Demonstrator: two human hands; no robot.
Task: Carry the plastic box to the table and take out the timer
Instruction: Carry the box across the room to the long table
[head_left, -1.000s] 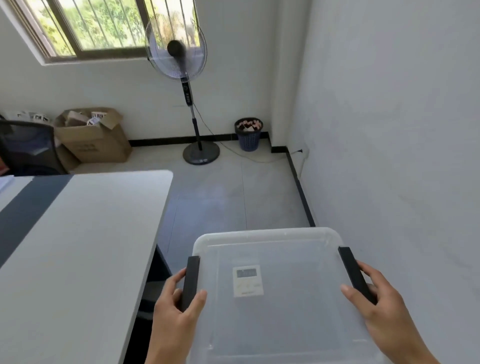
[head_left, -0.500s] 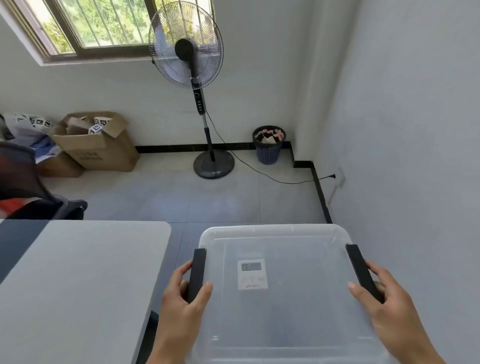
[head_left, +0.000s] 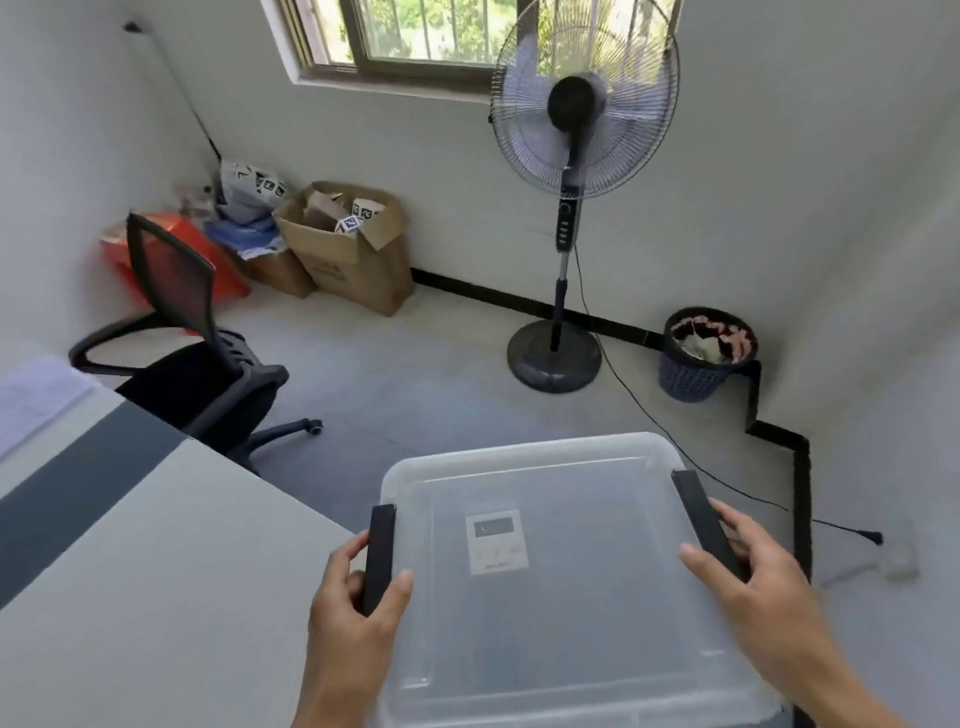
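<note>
Grey-and-white worktop (head_left: 130, 571) fills the near left, its rounded corner just beside the left hand (head_left: 353, 618). That grip is curled round the black left latch (head_left: 378, 556) of the plastic box (head_left: 566, 623): thumb on the lid, fingers wrapped outside. The box is held in the air over bare floor (head_left: 415, 395), right of the worktop's edge, lid up and closed. Through the clear lid the white timer (head_left: 496, 540) lies flat at the middle, display end pointing far, long axis running near to far. On the right latch (head_left: 706, 525), the right hand (head_left: 763, 608) clamps likewise, thumb across the lid. Open floor stretches beyond, with an office chair (head_left: 197, 358) far left, a standing fan (head_left: 571, 208) ahead and a wall close on the right.
</note>
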